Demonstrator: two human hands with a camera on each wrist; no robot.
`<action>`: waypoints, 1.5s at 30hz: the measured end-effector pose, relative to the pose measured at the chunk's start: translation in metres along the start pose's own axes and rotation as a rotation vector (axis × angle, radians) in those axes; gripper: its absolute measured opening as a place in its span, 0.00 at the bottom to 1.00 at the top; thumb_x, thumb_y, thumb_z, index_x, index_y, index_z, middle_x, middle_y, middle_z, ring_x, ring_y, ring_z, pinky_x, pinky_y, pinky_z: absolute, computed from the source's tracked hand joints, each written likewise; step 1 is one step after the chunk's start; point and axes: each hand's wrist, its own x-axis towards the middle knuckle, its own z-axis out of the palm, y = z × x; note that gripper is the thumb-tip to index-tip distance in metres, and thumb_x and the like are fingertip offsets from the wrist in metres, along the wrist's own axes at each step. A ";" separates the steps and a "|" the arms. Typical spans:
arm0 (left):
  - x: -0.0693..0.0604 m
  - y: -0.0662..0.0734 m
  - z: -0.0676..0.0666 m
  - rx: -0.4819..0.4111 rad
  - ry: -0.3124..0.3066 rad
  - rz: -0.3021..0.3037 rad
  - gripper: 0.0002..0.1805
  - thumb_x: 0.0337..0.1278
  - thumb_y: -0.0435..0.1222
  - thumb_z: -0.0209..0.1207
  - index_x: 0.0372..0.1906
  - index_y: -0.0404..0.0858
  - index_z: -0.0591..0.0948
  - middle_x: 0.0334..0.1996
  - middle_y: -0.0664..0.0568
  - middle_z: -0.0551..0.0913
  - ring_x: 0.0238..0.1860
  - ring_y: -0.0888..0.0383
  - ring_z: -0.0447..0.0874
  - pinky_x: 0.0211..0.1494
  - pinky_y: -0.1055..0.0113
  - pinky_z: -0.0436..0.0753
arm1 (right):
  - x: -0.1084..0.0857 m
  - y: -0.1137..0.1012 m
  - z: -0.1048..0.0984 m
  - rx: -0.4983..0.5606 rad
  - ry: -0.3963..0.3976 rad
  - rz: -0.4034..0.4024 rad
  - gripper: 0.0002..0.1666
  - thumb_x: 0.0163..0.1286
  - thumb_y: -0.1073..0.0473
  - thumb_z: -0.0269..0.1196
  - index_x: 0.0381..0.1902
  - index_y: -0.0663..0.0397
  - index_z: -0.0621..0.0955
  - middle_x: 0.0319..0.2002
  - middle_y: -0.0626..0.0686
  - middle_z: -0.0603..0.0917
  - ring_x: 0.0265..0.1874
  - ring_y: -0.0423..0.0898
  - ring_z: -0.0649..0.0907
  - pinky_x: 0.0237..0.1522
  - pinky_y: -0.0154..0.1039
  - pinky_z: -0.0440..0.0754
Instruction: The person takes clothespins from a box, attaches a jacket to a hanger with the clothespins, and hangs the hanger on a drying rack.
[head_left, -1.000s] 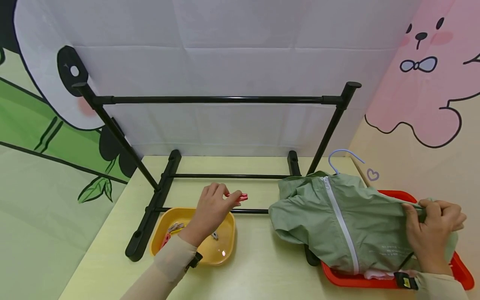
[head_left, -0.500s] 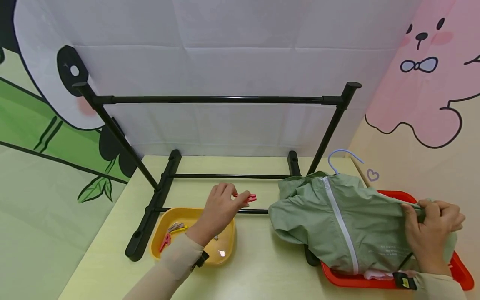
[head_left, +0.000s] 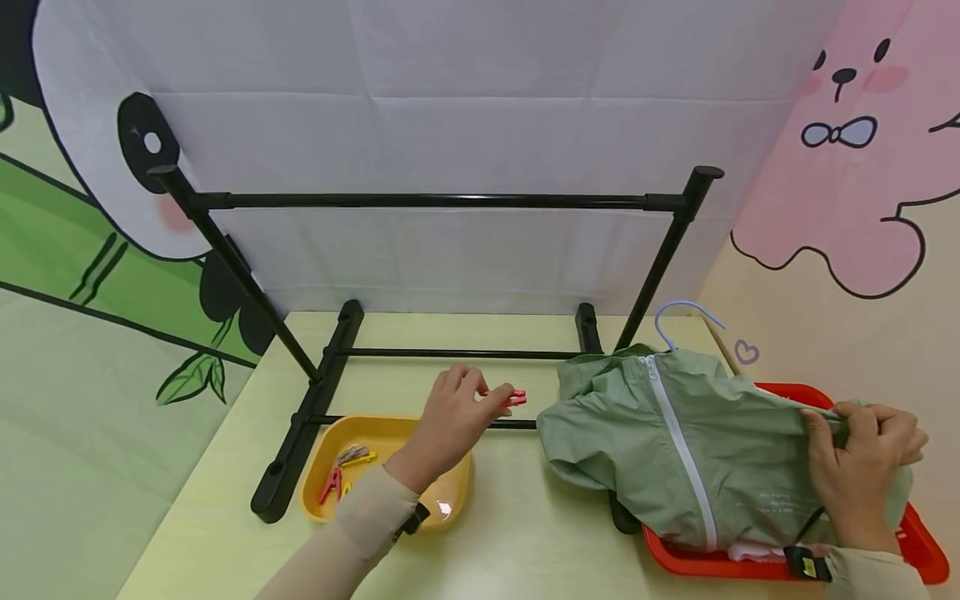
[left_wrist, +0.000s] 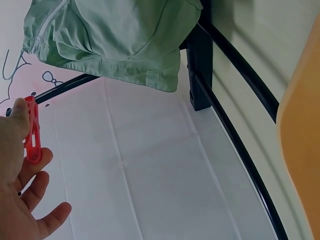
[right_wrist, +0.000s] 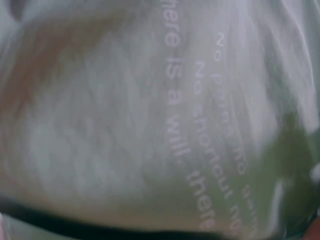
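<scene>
I see the red clip (head_left: pixel 516 399) held with its long axis sideways in the head view, free end towards the green jacket (head_left: pixel 738 454); the left hand (head_left: pixel 452 423) pinches it above the worktop (head_left: pixel 525 517); the right hand (head_left: pixel 862 467) grips the jacket's edge, fingers curled, over the red tray (head_left: pixel 720 567).

Head view: hanger (head_left: pixel 684 302), except hook, hidden by green jacket (head_left: pixel 735 450). Jacket covers most of red basket (head_left: pixel 930 550) and rack's right foot (head_left: pixel 587 327); pink cloth (head_left: pixel 753 551) beneath shows as sliver. Yellow tray (head_left: pixel 453 498) partly behind left hand (head_left: pixel 452 417) and sleeve (head_left: pixel 367 517). Jacket's lettering (head_left: pixel 783 502) too small to read; right-wrist view blurs it, lines cut by edges. Left-wrist view: jacket cut off at top, tray at right; thumb (left_wrist: pixel 19 112) covers part of red clothespin (left_wrist: pixel 34 132).
</scene>
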 end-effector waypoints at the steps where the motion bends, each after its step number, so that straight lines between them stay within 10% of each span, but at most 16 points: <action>1: 0.000 0.001 0.001 0.007 0.004 0.005 0.17 0.52 0.42 0.72 0.46 0.47 0.79 0.29 0.49 0.71 0.36 0.50 0.68 0.37 0.59 0.71 | 0.000 -0.001 0.000 0.002 0.001 0.000 0.48 0.67 0.26 0.51 0.37 0.75 0.69 0.40 0.74 0.60 0.50 0.36 0.50 0.50 0.52 0.42; 45: 0.030 0.020 0.004 0.032 0.081 0.096 0.16 0.55 0.46 0.69 0.45 0.47 0.80 0.27 0.51 0.70 0.31 0.53 0.65 0.36 0.62 0.69 | -0.005 0.015 0.002 -0.030 -0.026 0.045 0.49 0.66 0.25 0.51 0.40 0.74 0.70 0.43 0.74 0.61 0.51 0.36 0.50 0.48 0.53 0.42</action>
